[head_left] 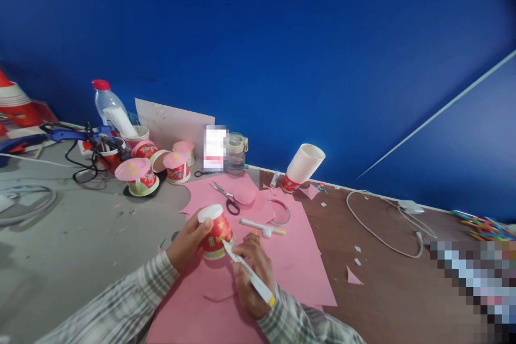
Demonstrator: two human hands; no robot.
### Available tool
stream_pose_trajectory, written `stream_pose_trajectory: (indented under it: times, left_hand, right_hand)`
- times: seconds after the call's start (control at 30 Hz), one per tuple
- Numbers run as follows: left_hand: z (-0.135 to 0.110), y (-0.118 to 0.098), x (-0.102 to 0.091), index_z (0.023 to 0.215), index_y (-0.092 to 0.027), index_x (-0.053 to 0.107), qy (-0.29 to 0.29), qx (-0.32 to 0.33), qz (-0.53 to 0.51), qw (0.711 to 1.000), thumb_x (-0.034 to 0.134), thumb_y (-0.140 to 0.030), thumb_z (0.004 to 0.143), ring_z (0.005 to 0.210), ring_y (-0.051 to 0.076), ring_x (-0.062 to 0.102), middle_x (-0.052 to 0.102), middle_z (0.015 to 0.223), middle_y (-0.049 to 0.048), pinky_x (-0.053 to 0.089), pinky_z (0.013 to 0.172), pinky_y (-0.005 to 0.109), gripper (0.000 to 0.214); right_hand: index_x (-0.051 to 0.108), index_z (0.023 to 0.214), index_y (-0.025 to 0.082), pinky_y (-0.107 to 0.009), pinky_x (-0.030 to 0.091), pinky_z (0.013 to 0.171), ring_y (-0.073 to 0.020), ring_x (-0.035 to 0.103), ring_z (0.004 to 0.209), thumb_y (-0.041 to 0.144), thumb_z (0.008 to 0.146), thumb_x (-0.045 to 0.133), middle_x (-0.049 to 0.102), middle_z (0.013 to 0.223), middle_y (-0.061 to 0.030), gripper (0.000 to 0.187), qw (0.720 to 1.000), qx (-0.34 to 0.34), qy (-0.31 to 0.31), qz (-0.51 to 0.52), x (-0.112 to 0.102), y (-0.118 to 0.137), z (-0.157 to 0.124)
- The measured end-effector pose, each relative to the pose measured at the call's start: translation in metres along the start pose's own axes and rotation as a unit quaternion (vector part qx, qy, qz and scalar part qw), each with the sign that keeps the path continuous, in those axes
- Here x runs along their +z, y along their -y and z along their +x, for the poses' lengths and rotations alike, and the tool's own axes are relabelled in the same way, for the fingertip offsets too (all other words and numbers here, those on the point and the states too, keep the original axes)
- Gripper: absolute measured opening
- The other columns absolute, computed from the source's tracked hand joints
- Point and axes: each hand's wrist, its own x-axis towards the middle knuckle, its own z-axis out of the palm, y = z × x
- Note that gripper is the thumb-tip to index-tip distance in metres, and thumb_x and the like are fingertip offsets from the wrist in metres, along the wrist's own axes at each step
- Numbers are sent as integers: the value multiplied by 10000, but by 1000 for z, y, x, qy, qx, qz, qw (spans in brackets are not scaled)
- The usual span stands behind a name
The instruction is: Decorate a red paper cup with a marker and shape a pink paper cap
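My left hand (188, 244) is wrapped round an upside-down red paper cup (215, 232) standing on a pink paper sheet (282, 263). My right hand (252, 271) grips a white pen with a yellow end (252, 277), its tip touching the cup's lower side. Just beyond the cup lie scissors (226, 197), another white marker (262, 227) and a thin curved headband-like strip (280, 214) on the pink paper.
Several pink-capped red cups (139, 174) stand at the back left by a water bottle (105, 102), a glue gun (76, 133) with black cord, and a glass jar (236, 153). A tilted stack of paper cups (302, 166), a white cable (382, 226) and coloured sticks (484, 223) lie on the right.
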Motion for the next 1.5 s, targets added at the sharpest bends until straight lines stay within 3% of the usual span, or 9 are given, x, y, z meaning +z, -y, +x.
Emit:
stream_pose_trajectory:
  times: [0.93,1.5]
  left_hand:
    - [-2,-3,6,933,-124,630,-14,-14,-19,1000,690,-357,543,531,325,624,698,598,114,505,515,480,459]
    - [0,-2,0,920,-149,631,-16,7,36,999,670,-376,563,613,320,617,701,676,111,494,539,437,425]
  right_hand:
    - [594,805,218,-343,444,585,-219,521,605,212,786,499,549,626,-4,96,1000,-5,8,-17,3,0,-1]
    - [595,764,207,-336,437,586,-204,508,590,227,803,493,527,608,3,111,1000,-3,0,-20,3,3,2]
